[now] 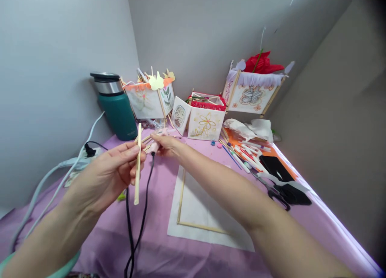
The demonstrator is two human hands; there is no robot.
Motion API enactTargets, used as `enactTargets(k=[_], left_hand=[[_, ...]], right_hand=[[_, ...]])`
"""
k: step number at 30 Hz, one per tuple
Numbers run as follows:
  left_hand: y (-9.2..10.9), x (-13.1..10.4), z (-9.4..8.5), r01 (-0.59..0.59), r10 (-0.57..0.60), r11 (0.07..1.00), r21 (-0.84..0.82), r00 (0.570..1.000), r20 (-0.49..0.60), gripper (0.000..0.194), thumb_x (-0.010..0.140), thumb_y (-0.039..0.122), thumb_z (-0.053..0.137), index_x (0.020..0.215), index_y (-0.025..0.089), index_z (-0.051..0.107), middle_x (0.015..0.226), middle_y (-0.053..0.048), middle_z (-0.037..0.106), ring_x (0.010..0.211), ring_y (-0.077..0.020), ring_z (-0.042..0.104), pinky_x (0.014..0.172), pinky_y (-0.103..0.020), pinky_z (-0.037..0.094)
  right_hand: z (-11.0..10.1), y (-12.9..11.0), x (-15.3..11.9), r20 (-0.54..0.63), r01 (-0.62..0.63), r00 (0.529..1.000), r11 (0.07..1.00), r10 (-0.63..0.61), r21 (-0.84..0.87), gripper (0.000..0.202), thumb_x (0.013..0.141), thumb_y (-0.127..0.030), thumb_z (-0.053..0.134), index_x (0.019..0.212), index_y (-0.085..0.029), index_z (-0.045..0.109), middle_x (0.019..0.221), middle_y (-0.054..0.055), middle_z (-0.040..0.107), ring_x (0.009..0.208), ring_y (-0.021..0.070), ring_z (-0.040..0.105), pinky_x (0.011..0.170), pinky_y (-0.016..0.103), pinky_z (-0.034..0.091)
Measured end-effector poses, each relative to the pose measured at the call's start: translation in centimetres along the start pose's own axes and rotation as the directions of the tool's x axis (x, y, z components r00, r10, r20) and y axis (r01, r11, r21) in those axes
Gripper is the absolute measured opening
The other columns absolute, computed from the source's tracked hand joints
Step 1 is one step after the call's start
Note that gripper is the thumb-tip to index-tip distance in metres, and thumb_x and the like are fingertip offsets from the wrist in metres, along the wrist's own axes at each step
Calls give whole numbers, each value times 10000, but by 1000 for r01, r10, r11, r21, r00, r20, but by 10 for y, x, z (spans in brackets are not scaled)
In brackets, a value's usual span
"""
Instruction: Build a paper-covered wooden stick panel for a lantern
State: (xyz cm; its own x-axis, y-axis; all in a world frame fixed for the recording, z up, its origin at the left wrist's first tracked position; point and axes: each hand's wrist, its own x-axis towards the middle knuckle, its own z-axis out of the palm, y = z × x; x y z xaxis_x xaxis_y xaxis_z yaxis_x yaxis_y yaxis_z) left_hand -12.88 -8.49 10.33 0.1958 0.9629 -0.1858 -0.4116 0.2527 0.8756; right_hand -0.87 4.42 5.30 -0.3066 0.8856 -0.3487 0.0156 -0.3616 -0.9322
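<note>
Between the thumb and fingers of my left hand [120,163], a pale wooden stick [138,177] is held nearly upright. My right hand [164,144] reaches across to the left and is closed round a pale pink tool [154,147] with a black cord [146,197]; its fingertips are partly hidden. Thin sticks [146,141] lie between the two hands. Under my right forearm is a white sheet [208,197] on the purple cloth, with a frame of wooden sticks [181,197] on it, partly covered by the arm.
A teal bottle [117,115] stands at the back left, near a power strip [75,171] and cables. Decorated fabric boxes [206,124] line the back. Markers [250,157], black scissors [279,197] and a black phone [276,168] lie at the right.
</note>
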Motion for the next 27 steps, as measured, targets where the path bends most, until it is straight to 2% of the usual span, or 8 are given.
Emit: enactTargets(k=[2, 4, 7, 10, 14, 19, 24, 27], left_hand=[[-1, 3, 0, -31, 30, 997, 72, 1000, 7, 151, 778, 181, 679, 919, 129, 668, 681, 2, 604, 484, -51, 492, 402, -135, 435], [-6, 7, 0, -33, 32, 995, 99, 999, 13, 131, 776, 186, 686, 890, 123, 675, 676, -1, 604, 477, -46, 489, 397, -131, 428], [-21, 18, 6, 12, -18, 995, 99, 998, 60, 141, 770, 234, 707, 852, 124, 677, 686, -6, 615, 477, -46, 496, 414, -143, 444], [-46, 30, 23, 108, -128, 986, 124, 978, 164, 190, 751, 285, 731, 840, 125, 683, 693, -5, 611, 484, -45, 503, 445, -158, 470], [-82, 42, 61, 259, -313, 943, 209, 905, 290, 203, 743, 306, 734, 808, 118, 690, 728, -8, 607, 507, -44, 506, 450, -165, 477], [-112, 49, 103, 321, -416, 900, 296, 838, 354, 215, 742, 311, 718, 754, 99, 684, 705, -12, 605, 509, -43, 502, 453, -163, 468], [-129, 53, 130, 292, -457, 858, 421, 809, 370, 258, 743, 359, 680, 741, 101, 676, 624, -9, 599, 500, -66, 524, 473, -190, 459], [-129, 64, 135, 180, -472, 758, 627, 815, 336, 268, 760, 377, 624, 714, 115, 663, 696, -38, 651, 508, -98, 548, 444, -225, 435]], right_hand=[[5, 1, 6, -22, 6, 1000, 996, -8, -86, 216, 942, -327, 536, 988, -127, 602, 844, 7, 626, 650, 96, 588, 575, 238, 507], [-5, 3, -5, -42, 20, 999, 980, -29, -197, 158, 889, -277, 608, 899, -121, 632, 786, 2, 620, 646, 104, 574, 571, 233, 486], [-40, 9, -48, -33, 57, 997, 932, -73, -359, 146, 746, -122, 698, 619, -126, 628, 554, -30, 538, 571, 90, 510, 510, 193, 374], [-78, 23, -101, -49, 119, 987, 898, -154, -424, 144, 778, -175, 645, 637, -147, 650, 568, -32, 549, 560, 81, 498, 484, 187, 328], [-109, 51, -158, -131, 255, 949, 941, -288, -225, 269, 836, -388, 567, 759, -149, 663, 612, -19, 572, 496, 73, 437, 442, 197, 318], [-130, 71, -195, -362, 214, 896, 964, -257, -157, 259, 766, -392, 644, 798, -138, 681, 581, -29, 569, 463, 63, 392, 429, 204, 289], [-146, 75, -213, -489, 161, 841, 970, -232, -183, 222, 748, -370, 651, 692, -156, 628, 549, -38, 572, 442, 59, 380, 434, 213, 275], [-155, 78, -218, -517, 84, 840, 980, -166, -179, 216, 760, -340, 633, 644, -161, 598, 474, -57, 503, 424, 62, 368, 431, 212, 270]])
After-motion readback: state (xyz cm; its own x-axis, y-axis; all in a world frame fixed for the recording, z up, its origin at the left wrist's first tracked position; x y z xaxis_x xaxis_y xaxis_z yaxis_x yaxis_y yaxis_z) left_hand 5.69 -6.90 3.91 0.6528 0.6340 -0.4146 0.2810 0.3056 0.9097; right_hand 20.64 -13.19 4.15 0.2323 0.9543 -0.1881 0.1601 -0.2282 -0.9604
